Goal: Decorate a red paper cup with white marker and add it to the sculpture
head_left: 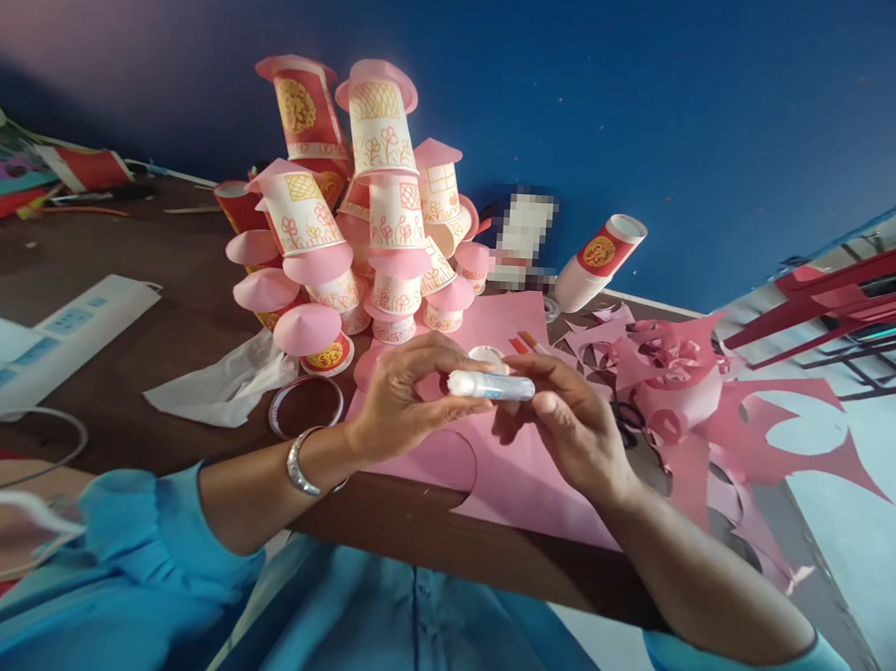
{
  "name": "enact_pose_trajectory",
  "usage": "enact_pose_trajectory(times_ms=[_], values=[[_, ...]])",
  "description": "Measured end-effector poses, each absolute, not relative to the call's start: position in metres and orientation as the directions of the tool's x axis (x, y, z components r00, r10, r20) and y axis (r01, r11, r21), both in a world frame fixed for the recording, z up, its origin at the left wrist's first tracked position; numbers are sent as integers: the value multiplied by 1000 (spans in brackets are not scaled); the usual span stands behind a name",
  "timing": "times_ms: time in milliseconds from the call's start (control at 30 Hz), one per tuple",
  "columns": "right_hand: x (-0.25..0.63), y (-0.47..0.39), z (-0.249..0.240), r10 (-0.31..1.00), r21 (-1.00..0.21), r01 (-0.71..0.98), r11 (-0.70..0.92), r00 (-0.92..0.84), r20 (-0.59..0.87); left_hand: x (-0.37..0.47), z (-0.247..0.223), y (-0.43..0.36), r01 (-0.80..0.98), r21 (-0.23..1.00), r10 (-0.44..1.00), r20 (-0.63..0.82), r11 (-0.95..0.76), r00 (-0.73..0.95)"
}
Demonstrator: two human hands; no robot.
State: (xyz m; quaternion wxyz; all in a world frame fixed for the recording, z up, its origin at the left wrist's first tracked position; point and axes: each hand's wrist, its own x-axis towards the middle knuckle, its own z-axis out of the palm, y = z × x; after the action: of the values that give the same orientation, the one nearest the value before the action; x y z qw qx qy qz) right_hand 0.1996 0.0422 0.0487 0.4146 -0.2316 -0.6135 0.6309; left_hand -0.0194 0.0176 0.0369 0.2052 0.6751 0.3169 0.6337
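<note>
A glue stick (494,386), translucent with a white end at the left, lies level between my two hands above pink paper (545,486). My left hand (407,393) pinches its white end between thumb and fingers. At the other end, the thumb and fingers of my right hand (575,422) are closed on the tube. A small round whitish piece (490,358) shows just behind the tube; whether a finger touches it cannot be told. Behind my hands stands a castle-like stack of decorated paper cups (398,213) with pink cone roofs and brims.
Nested cups (600,263) lean near the blue wall. Pink paper scraps (781,423) and black scissors (628,420) lie at the right. At the left are a tape roll (306,406), a crumpled white sheet (227,379) and a power strip (64,340). Red chairs (833,296) stand beyond.
</note>
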Motion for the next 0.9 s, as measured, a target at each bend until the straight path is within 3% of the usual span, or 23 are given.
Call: enact_pose_trajectory(times_ms=[67,300,733,900], values=[[201,42,49,806,-977,-204,61,-567,169,-19,38,17,175,676,687,726,-716,9],[197,42,47,862,-947,-285,148,-431,265,-19,39,18,216,672,689,725,-709,9],[191,39,36,770,-955,-235,-184,-638,9,-19,37,15,273,617,649,760,-738,35],[192,39,38,780,-939,-301,-164,-622,63,-26,47,16,231,670,701,707,-706,93]])
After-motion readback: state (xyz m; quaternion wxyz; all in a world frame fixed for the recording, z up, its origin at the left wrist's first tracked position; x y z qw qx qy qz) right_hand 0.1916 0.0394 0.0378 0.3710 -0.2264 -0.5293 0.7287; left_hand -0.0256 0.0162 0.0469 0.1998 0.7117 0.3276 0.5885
